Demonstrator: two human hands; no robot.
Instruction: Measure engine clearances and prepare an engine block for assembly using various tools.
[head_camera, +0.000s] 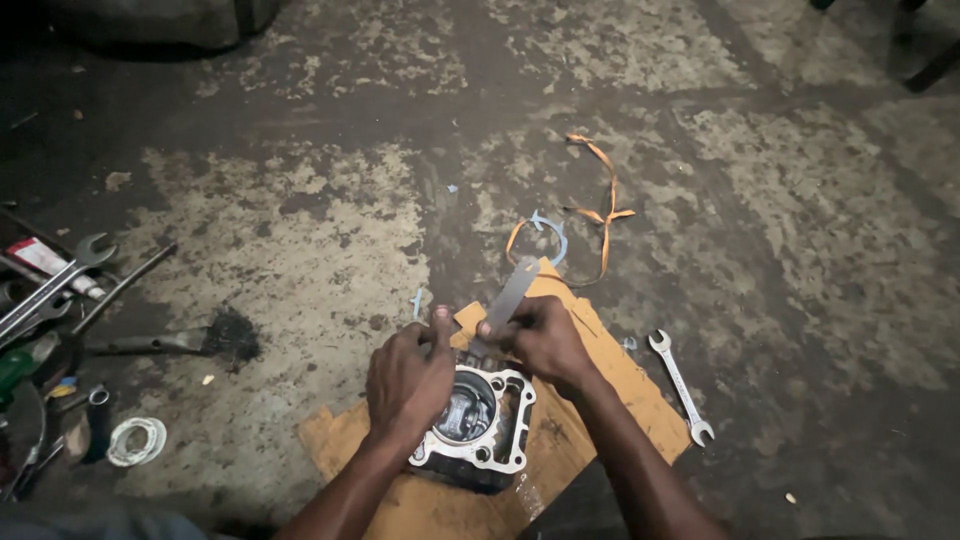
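A: We are looking down at a grey cast-metal engine cylinder block with a round bore (478, 420), low in the middle of the frame, sitting on a torn sheet of brown cardboard (590, 400) on the stained concrete floor (300, 230).

B: And we see the left hand (408, 378) draped over the block's left side, fingers clenched on its upper edge, thumb pointing up.

A: The right hand (540, 338) is just above the block, closed round the lower end of a flat grey metal strip (510, 295) that slants up towards the centre of the frame.

B: We cannot tell whether the strip's lower end touches the block; the fingers hide it.

A: Right of the cardboard, a silver open-ended spanner (680, 385) lies on the floor, well apart from both hands.

B: Above the strip we spot an orange ribbon (603, 205) looping across the floor, with a pale blue scrap (553, 235) beside it.

A: Far left of the frame, more spanners (55, 280) in a heap, and lower down a white ring (135, 441).
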